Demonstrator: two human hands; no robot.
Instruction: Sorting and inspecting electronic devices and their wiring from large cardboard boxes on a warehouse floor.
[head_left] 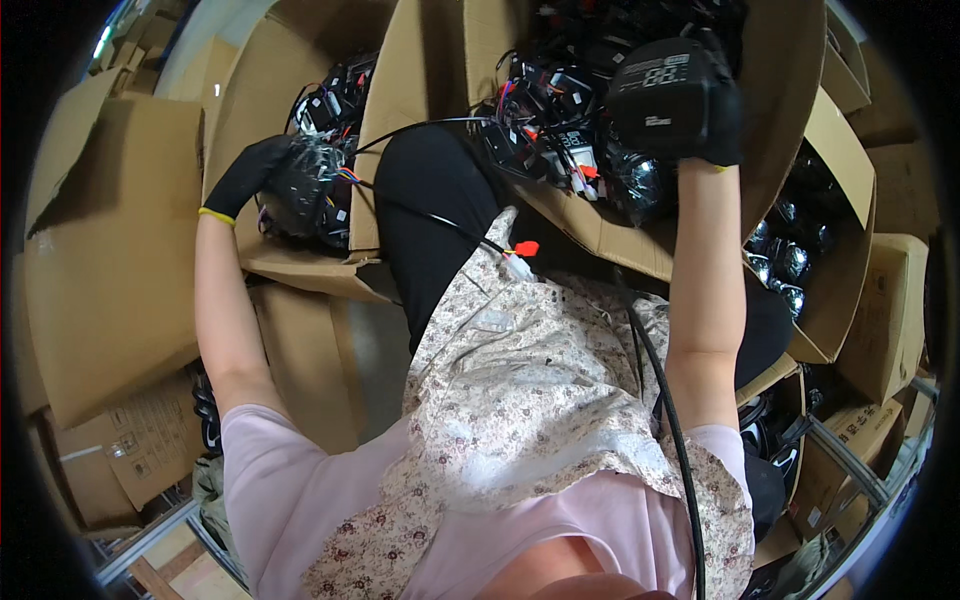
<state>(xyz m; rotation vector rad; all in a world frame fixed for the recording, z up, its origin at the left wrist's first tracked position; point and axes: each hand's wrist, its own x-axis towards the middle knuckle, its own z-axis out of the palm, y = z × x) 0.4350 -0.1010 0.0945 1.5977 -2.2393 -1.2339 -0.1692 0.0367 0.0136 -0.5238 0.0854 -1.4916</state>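
Note:
My left hand (250,175), in a black glove with a yellow cuff, grips a dark unit wrapped in clear plastic (298,190) over the left carton. Coloured wires and a black cable (420,208) run near it across my leg, ending at white and red connectors (518,262) on my lap. My right hand (722,115), gloved the same way, is closed on a black display unit (658,98) with a dark screen and light markings. It is held above the right carton (590,225), and the fingers are partly hidden behind the unit.
Black wired devices (570,95) fill the right carton; more lie in the left carton (300,70). Another box (845,270) at the right holds plastic-wrapped black parts. Closed cartons (120,240) stand at the left. A black cable (668,400) hangs down past my right arm.

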